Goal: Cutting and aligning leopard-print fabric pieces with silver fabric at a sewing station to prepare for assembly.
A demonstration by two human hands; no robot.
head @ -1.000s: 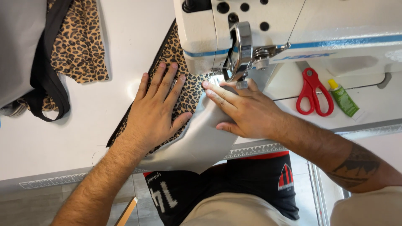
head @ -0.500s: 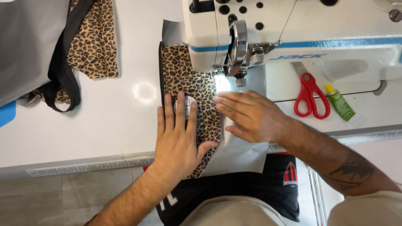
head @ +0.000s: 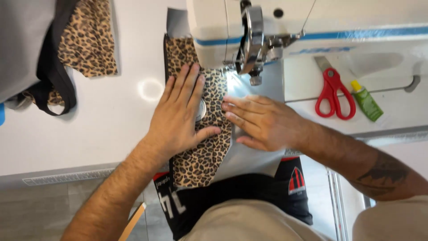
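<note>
A leopard-print fabric piece (head: 203, 156) lies on grey fabric (head: 254, 158) under the white sewing machine (head: 312, 22). My left hand (head: 180, 114) rests flat on the leopard print, fingers spread toward the machine. My right hand (head: 263, 120) lies flat on the grey fabric, fingertips at the seam just below the presser foot (head: 255, 80). Both fabrics run from the table's near edge up past the needle.
Red-handled scissors (head: 332, 91) and a small green tube (head: 365, 101) lie on the machine bed at the right. More leopard-print fabric (head: 87, 38) with a black strap (head: 53, 76) and grey cloth sits at the upper left on the white table (head: 89, 134).
The fabric has fed farther under the machine, away from me. Both hands have slid forward with it and stay flat on the cloth.
</note>
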